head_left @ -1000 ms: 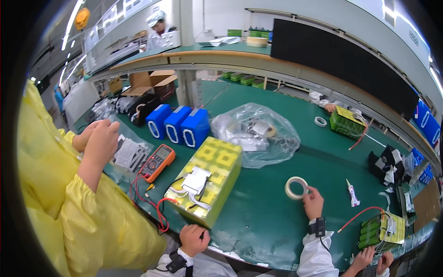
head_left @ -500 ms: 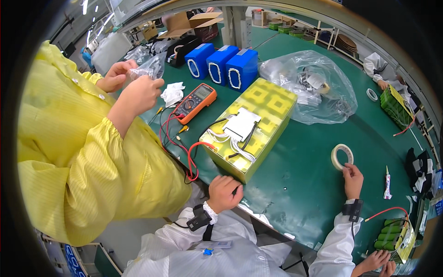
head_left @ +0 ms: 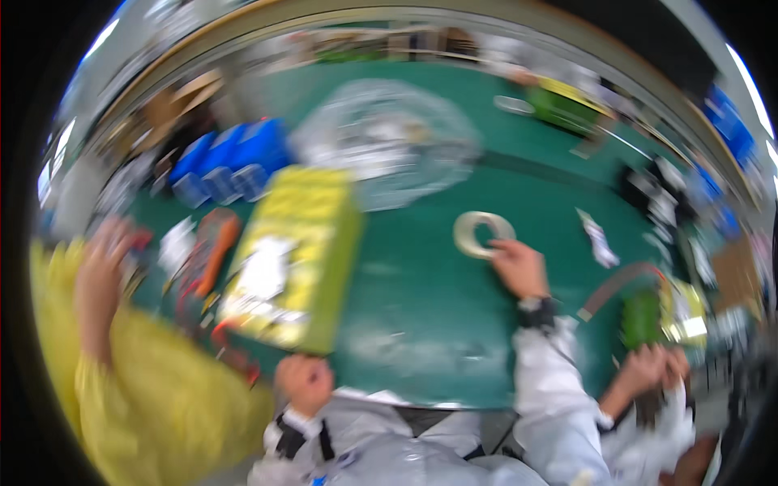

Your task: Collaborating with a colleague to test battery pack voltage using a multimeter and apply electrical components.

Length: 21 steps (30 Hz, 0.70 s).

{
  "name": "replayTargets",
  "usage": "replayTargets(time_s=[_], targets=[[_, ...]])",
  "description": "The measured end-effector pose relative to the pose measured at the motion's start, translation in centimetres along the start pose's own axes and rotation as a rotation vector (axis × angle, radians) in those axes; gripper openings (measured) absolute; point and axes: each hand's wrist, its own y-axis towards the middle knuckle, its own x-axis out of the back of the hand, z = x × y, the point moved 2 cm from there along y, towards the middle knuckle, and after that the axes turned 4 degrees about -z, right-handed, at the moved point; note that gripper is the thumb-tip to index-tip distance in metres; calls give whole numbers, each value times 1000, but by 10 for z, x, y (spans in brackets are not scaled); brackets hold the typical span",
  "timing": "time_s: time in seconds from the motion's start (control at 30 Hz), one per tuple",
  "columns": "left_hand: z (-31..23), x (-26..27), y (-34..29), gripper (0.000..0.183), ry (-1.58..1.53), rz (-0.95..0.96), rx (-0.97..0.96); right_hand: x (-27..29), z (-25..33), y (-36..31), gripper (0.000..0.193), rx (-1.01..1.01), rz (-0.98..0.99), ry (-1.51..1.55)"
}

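Note:
Everything is smeared by motion. My right hand [head_left: 520, 269] pinches the near edge of a roll of cream tape [head_left: 464, 235] on the green table. By the table's front edge, my left hand [head_left: 305, 384] is curled into a loose fist, and I see nothing in it. Just beyond that hand stands a large yellow battery pack [head_left: 336, 259]. A white circuit board [head_left: 266, 269] with wires lies on the pack's top. Left of the pack is an orange multimeter [head_left: 217, 243] with red leads.
Blue battery packs [head_left: 261, 150] stand at the far left beside a clear plastic bag [head_left: 389, 150]. A white tube [head_left: 597, 236] lies to the right. A co-worker in yellow [head_left: 170, 405] is at left. Another person's hands [head_left: 644, 371] touch a green cell pack [head_left: 642, 316] at right.
My view has swung right, so the table and its contents appear further left. My right hand remains at the tape roll, and my left hand remains by the battery pack.

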Motion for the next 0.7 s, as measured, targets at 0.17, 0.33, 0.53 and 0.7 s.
replayTargets(time_s=[0.17, 0.33, 0.53, 0.7], targets=[[15, -4, -9, 6, -17, 48, 40, -15, -9, 12, 29, 147, -27, 9], [-13, -3, 3, 34, 87, 99, -18, -3, -17, 4, 29, 105, -27, -81], [-10, 5, 4, 32, 116, 101, -12, -4, -1, 2, 27, 41, 17, -68], [-9, 3, 5, 33, 103, 117, 18, -8, -6, 3, 28, 79, 9, -112]])
